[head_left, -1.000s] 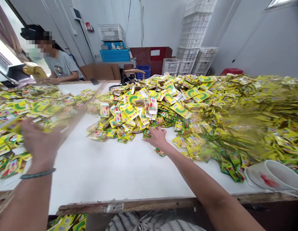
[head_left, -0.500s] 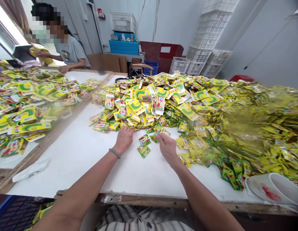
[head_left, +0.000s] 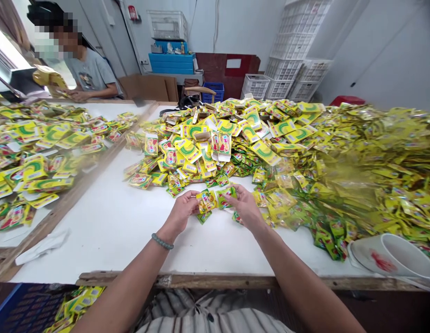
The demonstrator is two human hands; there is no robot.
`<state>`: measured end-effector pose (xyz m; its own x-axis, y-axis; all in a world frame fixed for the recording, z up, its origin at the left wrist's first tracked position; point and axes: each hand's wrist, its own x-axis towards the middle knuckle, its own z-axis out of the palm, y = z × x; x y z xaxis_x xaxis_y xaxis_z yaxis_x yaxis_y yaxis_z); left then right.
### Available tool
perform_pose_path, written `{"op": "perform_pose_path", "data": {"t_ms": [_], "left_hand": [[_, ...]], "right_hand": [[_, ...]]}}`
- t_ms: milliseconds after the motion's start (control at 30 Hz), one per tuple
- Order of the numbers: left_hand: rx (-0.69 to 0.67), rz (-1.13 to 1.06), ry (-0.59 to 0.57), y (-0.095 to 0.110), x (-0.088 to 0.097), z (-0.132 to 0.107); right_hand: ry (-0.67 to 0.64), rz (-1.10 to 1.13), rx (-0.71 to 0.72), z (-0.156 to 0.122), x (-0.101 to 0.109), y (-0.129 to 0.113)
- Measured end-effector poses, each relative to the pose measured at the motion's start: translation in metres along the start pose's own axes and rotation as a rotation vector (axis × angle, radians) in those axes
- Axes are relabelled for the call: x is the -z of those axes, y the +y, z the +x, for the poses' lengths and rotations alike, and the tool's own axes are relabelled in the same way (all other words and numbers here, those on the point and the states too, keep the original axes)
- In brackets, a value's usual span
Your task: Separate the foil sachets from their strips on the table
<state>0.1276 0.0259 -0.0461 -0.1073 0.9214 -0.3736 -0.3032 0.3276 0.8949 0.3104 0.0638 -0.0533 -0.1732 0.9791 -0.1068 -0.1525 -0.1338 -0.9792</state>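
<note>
My left hand (head_left: 183, 210) pinches a small yellow carton (head_left: 207, 200) with a fruit print, and a white edge shows at its right end. Close beside that end, my right hand (head_left: 246, 206) grips a green sachet (head_left: 226, 197) between thumb and fingers. Whether the sachet touches the carton I cannot tell. Below the carton a loose green sachet (head_left: 203, 217) lies on the white table (head_left: 131, 240). Another sachet (head_left: 237, 217) is partly hidden by my right hand. Just beyond both hands rises a heap of yellow cartons (head_left: 189, 150), with more green sachets at its foot.
Yellow sachets (head_left: 381, 180) pile up on the right, near a white bucket (head_left: 370, 259). A wooden strip (head_left: 76, 185) divides off more cartons (head_left: 37, 169) at left, where a co-worker (head_left: 91, 76) sits. A blue basket (head_left: 16, 305) holding cartons stands below the table edge.
My left hand has come away from the heap's edge with a yellow carton. My right hand has lifted a green sachet beside it. The view has shifted slightly.
</note>
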Motion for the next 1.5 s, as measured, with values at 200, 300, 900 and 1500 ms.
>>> {"op": "perform_pose_path", "data": {"t_ms": [200,300,900,1500], "left_hand": [[-0.045,0.085,-0.028,-0.008,-0.015,0.006],[-0.07,0.133,-0.056,-0.011,-0.019,0.009],[-0.059,-0.064,-0.025,-0.012,-0.05,0.014],[0.008,-0.005,-0.144,-0.001,-0.041,0.01]], "right_hand": [[-0.144,-0.075,-0.009,-0.001,0.014,0.006],[-0.148,-0.106,-0.001,-0.002,0.017,0.015],[0.201,0.178,-0.06,0.001,0.019,0.013],[-0.008,-0.155,0.08,0.002,0.027,0.023]]}}
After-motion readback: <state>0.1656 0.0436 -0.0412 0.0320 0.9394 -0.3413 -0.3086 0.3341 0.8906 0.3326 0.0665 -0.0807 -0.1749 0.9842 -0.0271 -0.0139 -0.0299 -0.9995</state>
